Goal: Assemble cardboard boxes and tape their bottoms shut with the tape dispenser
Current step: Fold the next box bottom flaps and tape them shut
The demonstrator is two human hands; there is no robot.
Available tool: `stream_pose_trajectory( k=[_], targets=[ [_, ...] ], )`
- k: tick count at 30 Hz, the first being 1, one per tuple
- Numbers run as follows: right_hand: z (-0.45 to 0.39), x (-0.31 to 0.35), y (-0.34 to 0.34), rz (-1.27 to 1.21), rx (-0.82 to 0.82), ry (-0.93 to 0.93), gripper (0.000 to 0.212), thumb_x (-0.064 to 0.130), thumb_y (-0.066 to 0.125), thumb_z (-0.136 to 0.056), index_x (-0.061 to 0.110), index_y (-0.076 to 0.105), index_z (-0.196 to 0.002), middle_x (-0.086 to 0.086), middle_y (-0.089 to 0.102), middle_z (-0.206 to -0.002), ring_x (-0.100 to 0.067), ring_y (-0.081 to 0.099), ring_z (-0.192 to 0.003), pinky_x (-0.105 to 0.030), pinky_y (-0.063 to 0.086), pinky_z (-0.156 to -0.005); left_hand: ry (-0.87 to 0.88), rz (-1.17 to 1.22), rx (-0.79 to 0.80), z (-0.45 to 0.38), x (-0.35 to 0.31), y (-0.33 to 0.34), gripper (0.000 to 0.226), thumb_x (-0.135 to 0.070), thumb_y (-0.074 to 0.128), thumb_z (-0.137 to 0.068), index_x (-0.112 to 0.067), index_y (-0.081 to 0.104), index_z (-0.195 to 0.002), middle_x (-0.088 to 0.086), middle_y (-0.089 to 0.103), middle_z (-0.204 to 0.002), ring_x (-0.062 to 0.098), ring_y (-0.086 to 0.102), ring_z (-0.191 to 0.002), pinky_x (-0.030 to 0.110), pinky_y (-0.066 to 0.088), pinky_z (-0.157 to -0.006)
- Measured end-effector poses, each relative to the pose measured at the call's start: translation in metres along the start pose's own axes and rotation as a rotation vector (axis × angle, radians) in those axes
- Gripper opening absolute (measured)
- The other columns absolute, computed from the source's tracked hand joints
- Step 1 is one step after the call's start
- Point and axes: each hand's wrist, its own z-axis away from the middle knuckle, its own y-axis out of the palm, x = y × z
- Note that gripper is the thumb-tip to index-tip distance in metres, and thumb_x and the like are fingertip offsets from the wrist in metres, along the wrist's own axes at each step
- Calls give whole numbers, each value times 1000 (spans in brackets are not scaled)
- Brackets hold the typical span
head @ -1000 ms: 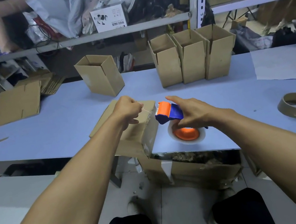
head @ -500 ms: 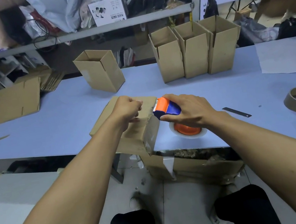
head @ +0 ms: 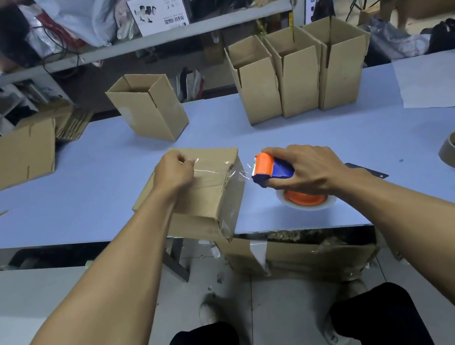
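Pulled right off the box (head: pixel 208 193), tape dispenser (head: pixel 272 168) nears ruler (head: pixel 367 170).

White box (head: pixel 158 9) on shelf: upside-down print, unreadable.

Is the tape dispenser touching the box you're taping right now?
Apart. The head view shows blue table between the tape dispenser in the right hand and the box edge; only a thin strip of clear tape spans the gap.
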Motion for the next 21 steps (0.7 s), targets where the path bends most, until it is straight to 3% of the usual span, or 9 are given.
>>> stream_pose_trajectory(
  k=[3, 7, 11, 13, 17, 19, 21],
  targets=[
    [-2, -3, 0, 19, 38, -9, 60, 77, 45, -82, 52, 33, -135, 8, 56, -98, -24, 55, -88, -33, 37, -67, 42, 7, 15, -2, 2, 2, 15, -29, 55, -94, -18, 60, -86, 6, 67, -95, 27, 60, -89, 36, 49, -76],
    [-1, -5, -1, 64, 51, -30, 72, 83, 24, -71, 52, 31, -136, 10, 53, -97, -24, 53, -84, -31, 33, -64, 80, -24, 14, -6, -1, 6, 14, -28, 55, -94, -19, 60, -85, 5, 68, -97, 25, 61, -96, 37, 49, -81],
    [-3, -11, -1, 103, 60, -51, 60, 79, 37, -81, 52, 32, -134, 9, 56, -98, -24, 56, -84, -31, 36, -64, 124, -133, 42, -9, 0, 8, 15, -33, 53, -93, -21, 59, -86, 2, 66, -94, 25, 60, -96, 38, 50, -82],
    [-2, -14, -1, 115, 67, -67, 62, 81, 35, -79, 52, 32, -134, 9, 57, -98, -24, 55, -82, -32, 39, -65, 146, -190, 58, -9, 2, 9, 15, -35, 51, -94, -23, 58, -87, 0, 65, -92, 26, 58, -95, 40, 50, -82],
    [-2, -12, -2, 169, 83, -103, 58, 78, 37, -81, 48, 37, -130, 7, 58, -99, -24, 55, -81, -31, 42, -65, 269, -492, 9, -5, 6, 16, 18, -37, 47, -97, -22, 55, -92, 2, 65, -98, 29, 56, -98, 35, 40, -71],
    [-4, -8, -2, 203, 89, -110, 52, 73, 42, -83, 46, 40, -127, 6, 59, -99, -24, 56, -82, -30, 42, -64, 324, -620, -30, -3, 9, 18, 25, -43, 46, -97, -20, 55, -96, 4, 66, -98, 30, 57, -97, 35, 38, -70],
    [-6, -4, 0, 224, 94, -105, 50, 72, 43, -83, 45, 42, -125, 5, 59, -98, -25, 57, -82, -29, 38, -63, 255, -613, -57, -3, 15, 17, 38, -53, 46, -94, -16, 52, -101, 4, 65, -99, 31, 57, -96, 37, 41, -71]
  ],
)
